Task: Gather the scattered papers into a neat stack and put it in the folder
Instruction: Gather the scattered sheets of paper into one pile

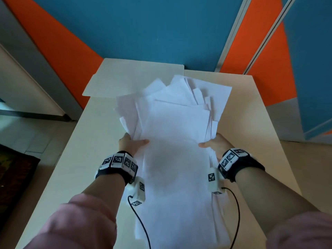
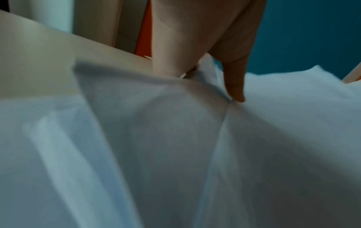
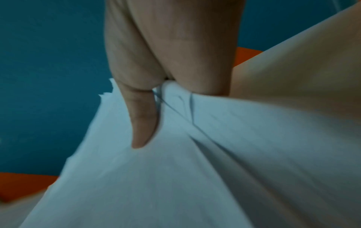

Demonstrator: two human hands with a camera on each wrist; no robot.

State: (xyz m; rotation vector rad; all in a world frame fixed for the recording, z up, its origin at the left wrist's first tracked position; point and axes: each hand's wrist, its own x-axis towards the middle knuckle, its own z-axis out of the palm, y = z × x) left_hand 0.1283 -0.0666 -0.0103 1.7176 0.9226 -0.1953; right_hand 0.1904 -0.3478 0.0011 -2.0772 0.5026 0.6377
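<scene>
Head cam looked down, 12 o'clock, over table [image 1: 86, 159]; wrist cams sat close, sharing the papers [image 1: 176, 141].

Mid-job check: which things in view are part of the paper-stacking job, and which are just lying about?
Part of the job:
- papers, an uneven bundle with corners fanning out
- folder, cream, at the table's far end
- left hand and right hand, gripping the bundle's sides

Just there:
- table
- dark patterned mat on the floor

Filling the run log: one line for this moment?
left hand: grips papers | right hand: grips papers | stack: uneven | folder: far end of table
</scene>
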